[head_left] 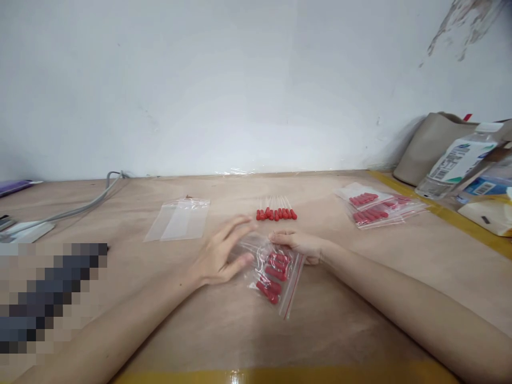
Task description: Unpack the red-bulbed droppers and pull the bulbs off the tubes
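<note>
A clear zip-lock bag [294, 285] with several red-tipped pieces [276, 273] inside is tilted over the middle of the table. My right hand [300, 244] pinches its upper edge between thumb and fingers. At the bag's left side is my left hand [226, 253], slightly blurred, its fingers apart; whether it touches the plastic I cannot tell. Just beyond both hands lies a row of loose pieces with red ends and thin pale stems [276, 214].
Flat clear bags [184, 220] lie to the left, and filled bags [372, 210] are piled at the right. A grey cable [88, 205] runs along the left. A plastic bottle [456, 165] leans by a beige container [418, 146] at the far right, against the wall.
</note>
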Demonstrator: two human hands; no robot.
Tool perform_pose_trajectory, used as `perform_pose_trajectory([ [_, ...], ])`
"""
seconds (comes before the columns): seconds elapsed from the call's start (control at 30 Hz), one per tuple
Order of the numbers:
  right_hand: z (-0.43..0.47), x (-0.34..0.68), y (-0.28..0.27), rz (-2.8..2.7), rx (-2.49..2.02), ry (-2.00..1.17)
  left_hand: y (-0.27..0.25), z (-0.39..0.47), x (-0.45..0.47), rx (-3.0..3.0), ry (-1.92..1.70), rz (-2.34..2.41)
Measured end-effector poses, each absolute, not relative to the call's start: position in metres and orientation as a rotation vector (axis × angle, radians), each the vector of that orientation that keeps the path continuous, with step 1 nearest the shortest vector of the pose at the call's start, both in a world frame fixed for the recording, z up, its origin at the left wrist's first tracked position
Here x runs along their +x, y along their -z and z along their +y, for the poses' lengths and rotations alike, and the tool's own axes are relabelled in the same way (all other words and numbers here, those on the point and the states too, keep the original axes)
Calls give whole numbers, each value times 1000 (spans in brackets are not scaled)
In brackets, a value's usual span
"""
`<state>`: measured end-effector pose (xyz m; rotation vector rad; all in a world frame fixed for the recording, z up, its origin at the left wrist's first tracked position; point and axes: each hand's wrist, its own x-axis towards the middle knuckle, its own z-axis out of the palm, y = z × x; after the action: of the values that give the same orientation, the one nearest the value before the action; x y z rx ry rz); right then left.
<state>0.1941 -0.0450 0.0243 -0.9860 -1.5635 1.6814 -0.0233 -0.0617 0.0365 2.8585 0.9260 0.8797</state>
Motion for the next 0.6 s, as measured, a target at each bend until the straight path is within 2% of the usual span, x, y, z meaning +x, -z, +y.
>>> perform_pose_trajectory([
  [0.1, -47, 190, -21, -1188, -953, -2085, -38, -71, -16, 2853, -524, 726],
  [0.2, -45, 190, -19, -1032, -865, -2149, -34, -71, -14, 2811, -342, 757],
  [0.33, -44, 195, -18, -1023, -796, -2064, -25, -68, -14, 2747, -399, 1011],
  [0.47, -49, 199, -19, -1007, -980, -1901, -24, -79, -9, 2696, -426, 1416],
  [0.6, -53, 196, -17, -1140, -1077, -1775, -39, -94, -1, 2643, -208, 1854],
])
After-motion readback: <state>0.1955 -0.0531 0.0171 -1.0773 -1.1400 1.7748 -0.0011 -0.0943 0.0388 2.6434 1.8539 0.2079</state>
